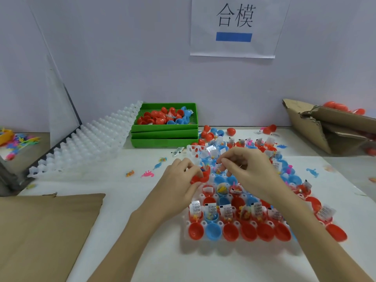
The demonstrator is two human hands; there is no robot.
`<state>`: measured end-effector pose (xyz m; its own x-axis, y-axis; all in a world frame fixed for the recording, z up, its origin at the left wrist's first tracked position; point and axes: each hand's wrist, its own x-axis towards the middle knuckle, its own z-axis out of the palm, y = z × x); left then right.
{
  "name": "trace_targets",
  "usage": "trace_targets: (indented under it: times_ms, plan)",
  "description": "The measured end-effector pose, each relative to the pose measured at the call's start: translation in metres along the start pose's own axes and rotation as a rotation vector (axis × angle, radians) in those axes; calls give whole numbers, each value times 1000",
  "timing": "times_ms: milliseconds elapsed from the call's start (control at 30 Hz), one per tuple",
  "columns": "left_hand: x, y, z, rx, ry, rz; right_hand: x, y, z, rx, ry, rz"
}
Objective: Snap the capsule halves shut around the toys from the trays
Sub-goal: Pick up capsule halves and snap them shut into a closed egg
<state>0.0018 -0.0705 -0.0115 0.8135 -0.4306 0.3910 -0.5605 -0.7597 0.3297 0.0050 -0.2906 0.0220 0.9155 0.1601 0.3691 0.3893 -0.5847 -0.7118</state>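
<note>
Gripping a red capsule half (200, 176), the left hand (181, 176) hovers over the tray (190, 220). Right hand (247, 165) pinches a small toy packet (218, 166) beside it.

- The work surface is a white table (142, 231).
- A flat cardboard sheet (40, 237) is laid at the near left.
- A white capsule tray (234, 247) is placed at the near right.
- Empty white trays (85, 147) are leaned at the far left.
- Stacked green trays (164, 137) are positioned at far centre.
- A torn cardboard box (325, 129) is set at far right.
- Small loose toys (147, 174) are scattered between these.
</note>
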Motion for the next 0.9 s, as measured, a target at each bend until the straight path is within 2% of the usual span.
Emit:
trace_targets:
  times_ms: [200,333,500,567,633,767,900]
  plan:
    - [2,0,-1,-87,134,12,0,1,2,-26,27,29]
    - [2,3,-5,-122,209,47,-1,0,5,-11,81,128]
    - [3,10,-10,-217,291,151,-3,-8,0,430,-99,270]
    - [2,14,-12,-255,316,193,-4,-10,1,636,-139,245]
    - [2,17,-15,-292,347,207,-4,-11,2,738,-154,172]
    - [2,24,-17,-448,399,146,-3,-12,2,759,-97,144]
    - [3,31,-15,-695,448,-86,-3,-13,3,809,-123,150]
